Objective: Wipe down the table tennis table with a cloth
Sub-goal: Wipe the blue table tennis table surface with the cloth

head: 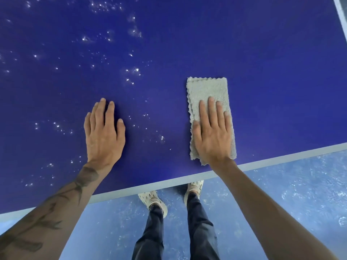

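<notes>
The dark blue table tennis table (262, 62) fills most of the view, its pale near edge running diagonally across the lower part. A folded grey cloth (208, 89) lies flat on the table near that edge. My right hand (212, 132) presses flat on the cloth's lower half, fingers spread and pointing away from me. My left hand (104, 132) rests flat on the bare table surface to the left, fingers apart, holding nothing. Glistening droplets (131, 72) are scattered over the left and middle of the table; the area right of the cloth shows none.
My legs in dark trousers (199, 231) and light shoes (154, 201) stand on a mottled blue floor (291, 194) just below the table edge. The table's pale right border (340, 12) shows at the top right corner.
</notes>
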{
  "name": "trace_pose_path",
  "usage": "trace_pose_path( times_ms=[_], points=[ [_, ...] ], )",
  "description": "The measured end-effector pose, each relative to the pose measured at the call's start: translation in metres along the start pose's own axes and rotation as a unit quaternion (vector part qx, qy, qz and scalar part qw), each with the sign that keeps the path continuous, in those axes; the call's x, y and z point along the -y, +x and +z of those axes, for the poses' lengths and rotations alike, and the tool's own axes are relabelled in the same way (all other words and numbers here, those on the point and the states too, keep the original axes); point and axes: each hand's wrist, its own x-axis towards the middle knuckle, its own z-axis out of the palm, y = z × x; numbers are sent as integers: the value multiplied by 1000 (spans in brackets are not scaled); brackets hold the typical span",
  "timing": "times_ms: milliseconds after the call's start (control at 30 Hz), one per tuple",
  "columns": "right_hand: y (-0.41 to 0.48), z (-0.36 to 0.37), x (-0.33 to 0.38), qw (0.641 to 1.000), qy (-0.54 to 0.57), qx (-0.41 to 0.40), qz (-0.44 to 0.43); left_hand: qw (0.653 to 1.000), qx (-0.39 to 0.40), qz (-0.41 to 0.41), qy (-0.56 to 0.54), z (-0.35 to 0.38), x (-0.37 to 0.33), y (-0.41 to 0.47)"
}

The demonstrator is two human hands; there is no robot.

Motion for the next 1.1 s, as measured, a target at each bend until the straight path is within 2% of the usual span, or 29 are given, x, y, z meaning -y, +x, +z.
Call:
trace_pose_path(
  times_ms=[67,100,167,233,300,400,500,533,600,667,700,867,967,1033,1100],
  points=[
    [4,6,35,1000,17,-11,14,1000,-3,4,10,-4,20,4],
    [1,11,53,1000,24,-9,-8,1000,-4,9,13,-5,29,6],
    [-18,22,79,994,24,12,-103,1000,2,14,13,-5,40,8],
    [-37,25,72,984,14,32,-173,1000,6,17,8,-4,46,8],
    [-42,19,40,987,2,31,-155,1000,-1,15,-1,-3,48,7],
    [-31,1,-6,999,-26,26,-36,1000,-12,15,-9,0,51,6],
    [-13,-1,9,999,-15,8,52,1000,-19,20,-8,4,55,6],
    [-13,2,25,999,-7,2,45,1000,-19,21,-9,5,55,6],
    [-28,13,51,999,-8,8,-36,1000,-19,22,-10,5,55,6],
    [-51,21,49,992,-27,26,-118,999,-20,22,-14,4,55,6],
    [-58,21,36,990,-34,28,-132,999,-20,22,-15,4,55,6],
    [-49,-7,-47,998,-54,18,-14,999,-12,27,-24,0,54,5],
    [-29,-11,-40,998,-39,-3,41,999,-13,28,-26,0,53,5],
    [-24,-3,-11,999,-32,-6,3,999,-16,30,-26,2,53,5],
    [-33,8,9,996,-32,10,-84,999,-22,32,-24,4,54,5]
  ],
)
